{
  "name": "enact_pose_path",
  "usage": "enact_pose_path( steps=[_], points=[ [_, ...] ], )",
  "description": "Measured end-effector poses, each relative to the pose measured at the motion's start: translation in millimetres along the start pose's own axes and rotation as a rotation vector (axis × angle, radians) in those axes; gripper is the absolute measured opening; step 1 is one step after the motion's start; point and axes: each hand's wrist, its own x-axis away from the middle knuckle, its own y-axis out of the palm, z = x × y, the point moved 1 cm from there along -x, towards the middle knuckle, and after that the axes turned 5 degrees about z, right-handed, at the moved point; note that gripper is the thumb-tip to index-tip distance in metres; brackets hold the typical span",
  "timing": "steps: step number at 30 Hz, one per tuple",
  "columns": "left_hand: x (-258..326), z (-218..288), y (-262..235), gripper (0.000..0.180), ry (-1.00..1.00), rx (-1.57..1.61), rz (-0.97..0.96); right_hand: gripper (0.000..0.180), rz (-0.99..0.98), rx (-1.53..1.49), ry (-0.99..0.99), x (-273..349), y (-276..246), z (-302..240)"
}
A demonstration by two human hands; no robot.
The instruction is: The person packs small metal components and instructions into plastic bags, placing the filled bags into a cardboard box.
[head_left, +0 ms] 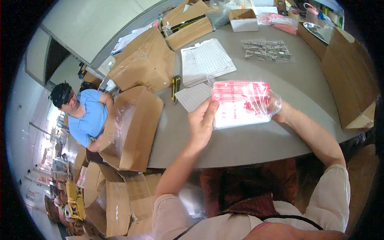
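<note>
I hold a clear plastic packet (240,105) of red and white printed bags above the grey table (256,140). My left hand (202,122) grips its left edge with the thumb on top. My right hand (276,105) is at the packet's right end, partly seen through the plastic, fingers closed on it. A white sheet of paper (193,96) lies on the table just behind my left hand.
A stack of gridded white sheets (205,60), a yellow and black utility knife (175,86) and a bag of small grey parts (267,50) lie further back. Cardboard boxes (132,128) ring the table, one lined with plastic at the left. A person in a blue shirt (86,118) sits at the left.
</note>
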Motion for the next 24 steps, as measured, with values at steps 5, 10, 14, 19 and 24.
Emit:
enact_pose_path(
  steps=[5, 10, 14, 19, 24],
  points=[
    [-13.2, 14.9, -16.5, 0.015, 0.379, -0.559, 0.142, 0.051, 0.226, -0.066, 0.006, 3.4, -1.1, -9.4],
    [-15.7, 29.3, -61.3, 0.018, 0.233, -0.366, 0.484, 0.038, 0.345, -0.043, -0.02, 0.0, -52.5, -23.0],
    [17.2, 40.5, -105.5, 0.023, 0.298, -0.361, 0.595, 0.046, 0.429, -0.112, -0.1, -7.4, -91.9, -25.9],
    [124.4, 42.7, -175.9, 0.026, 0.134, -0.092, 0.85, 0.045, 0.339, -0.151, 0.005, -16.8, -131.3, 2.9],
    [300.9, 11.2, -234.0, 0.022, -0.309, 0.015, 1.279, 0.051, 0.464, -0.203, 0.076, -10.2, -84.6, 8.1]
  ],
)
